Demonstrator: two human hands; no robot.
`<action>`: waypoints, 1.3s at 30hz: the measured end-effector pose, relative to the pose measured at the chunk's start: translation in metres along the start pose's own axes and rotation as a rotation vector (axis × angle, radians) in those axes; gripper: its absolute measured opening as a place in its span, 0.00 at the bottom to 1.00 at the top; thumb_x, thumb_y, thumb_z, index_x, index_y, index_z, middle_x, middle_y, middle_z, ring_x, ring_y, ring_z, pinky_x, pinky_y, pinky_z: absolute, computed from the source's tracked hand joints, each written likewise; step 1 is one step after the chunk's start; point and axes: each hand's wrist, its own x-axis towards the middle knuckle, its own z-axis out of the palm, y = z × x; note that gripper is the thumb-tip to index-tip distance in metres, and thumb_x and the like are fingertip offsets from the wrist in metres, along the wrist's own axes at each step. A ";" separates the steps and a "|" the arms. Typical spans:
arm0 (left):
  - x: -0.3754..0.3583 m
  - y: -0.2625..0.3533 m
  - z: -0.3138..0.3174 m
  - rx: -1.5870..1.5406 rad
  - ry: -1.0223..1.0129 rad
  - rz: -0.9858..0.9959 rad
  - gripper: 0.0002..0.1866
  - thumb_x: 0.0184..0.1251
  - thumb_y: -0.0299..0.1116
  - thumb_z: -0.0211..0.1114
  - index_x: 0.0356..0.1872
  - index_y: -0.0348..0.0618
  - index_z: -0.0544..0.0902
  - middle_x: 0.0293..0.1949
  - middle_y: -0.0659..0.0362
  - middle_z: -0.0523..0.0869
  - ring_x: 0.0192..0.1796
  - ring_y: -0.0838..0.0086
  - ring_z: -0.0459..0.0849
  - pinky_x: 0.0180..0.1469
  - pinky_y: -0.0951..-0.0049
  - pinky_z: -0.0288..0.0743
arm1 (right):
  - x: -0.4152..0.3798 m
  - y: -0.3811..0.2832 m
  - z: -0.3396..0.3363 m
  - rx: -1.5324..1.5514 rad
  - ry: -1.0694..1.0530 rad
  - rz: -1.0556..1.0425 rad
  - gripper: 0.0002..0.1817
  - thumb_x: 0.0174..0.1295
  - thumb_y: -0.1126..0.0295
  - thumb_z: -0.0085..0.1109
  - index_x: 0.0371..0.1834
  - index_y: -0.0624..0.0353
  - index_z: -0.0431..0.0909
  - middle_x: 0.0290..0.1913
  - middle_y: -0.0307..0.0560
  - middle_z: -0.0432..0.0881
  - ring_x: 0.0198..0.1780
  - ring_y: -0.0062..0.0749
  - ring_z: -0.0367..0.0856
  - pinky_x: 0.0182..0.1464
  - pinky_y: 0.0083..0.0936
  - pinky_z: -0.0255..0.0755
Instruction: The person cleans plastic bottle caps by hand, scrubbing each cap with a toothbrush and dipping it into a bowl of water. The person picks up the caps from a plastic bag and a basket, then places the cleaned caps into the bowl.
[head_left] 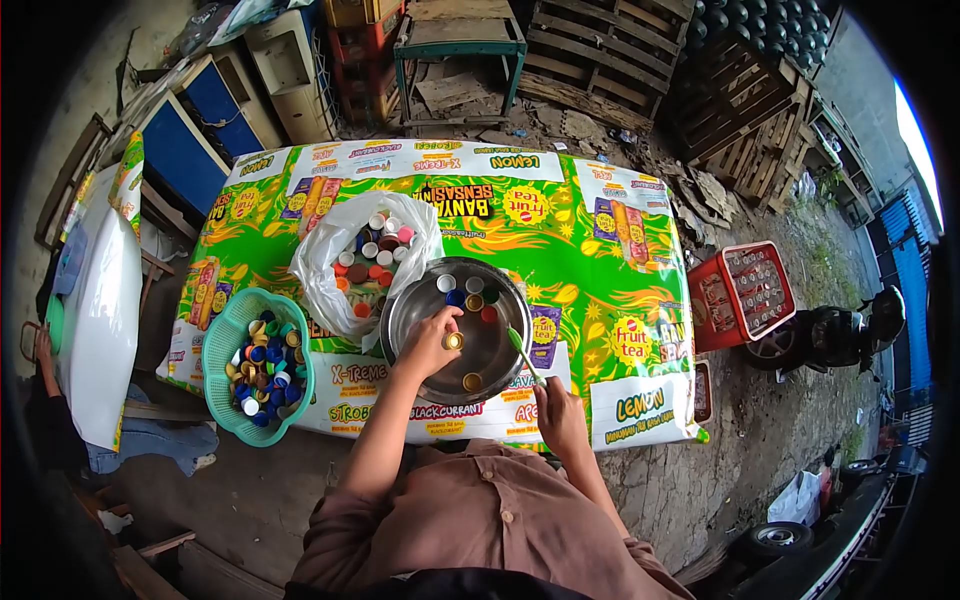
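Over the wide metal bowl (513,385), my left hand (425,345) pinches a gold bottle cap (454,341) between its fingertips. My right hand (561,415) is closed around a slim tool with a bright green end (515,338), which reaches over the bowl's right rim; its exact kind does not show. Inside the bowl lie several loose caps, among them a white cap (446,284), a blue cap (456,298), a red cap (489,314) and another gold cap (472,381). Behind my left hand, a white plastic bag (315,262) stands open with mixed caps inside.
A turquoise plastic basket (222,345) of caps sits at the table's left. Green printed sheeting (590,300) covers the table. To the right are a red crate (705,300) of bottles and a motorcycle (800,340). Another person's arm (47,365) shows at far left. Wooden pallets (600,55) lean behind.
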 end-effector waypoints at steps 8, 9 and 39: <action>0.001 -0.004 0.010 0.394 0.006 0.030 0.30 0.39 0.29 0.68 0.50 0.52 0.69 0.37 0.65 0.80 0.40 0.67 0.77 0.50 0.63 0.61 | 0.002 -0.004 -0.003 0.000 -0.021 -0.002 0.11 0.60 0.67 0.49 0.27 0.61 0.63 0.19 0.61 0.73 0.22 0.57 0.72 0.21 0.42 0.63; 0.001 -0.003 0.011 0.393 0.006 0.030 0.30 0.39 0.29 0.68 0.50 0.52 0.69 0.37 0.65 0.80 0.40 0.67 0.77 0.50 0.63 0.61 | 0.002 -0.003 -0.003 -0.001 -0.021 -0.002 0.11 0.60 0.67 0.49 0.27 0.61 0.63 0.19 0.61 0.73 0.22 0.57 0.72 0.21 0.42 0.63; -0.021 0.052 -0.010 -0.015 0.201 0.057 0.14 0.37 0.24 0.69 0.29 0.37 0.76 0.27 0.57 0.76 0.28 0.72 0.76 0.32 0.75 0.71 | 0.013 -0.018 0.014 -0.080 -0.176 -0.124 0.10 0.60 0.64 0.47 0.30 0.59 0.64 0.16 0.61 0.72 0.21 0.58 0.73 0.22 0.47 0.65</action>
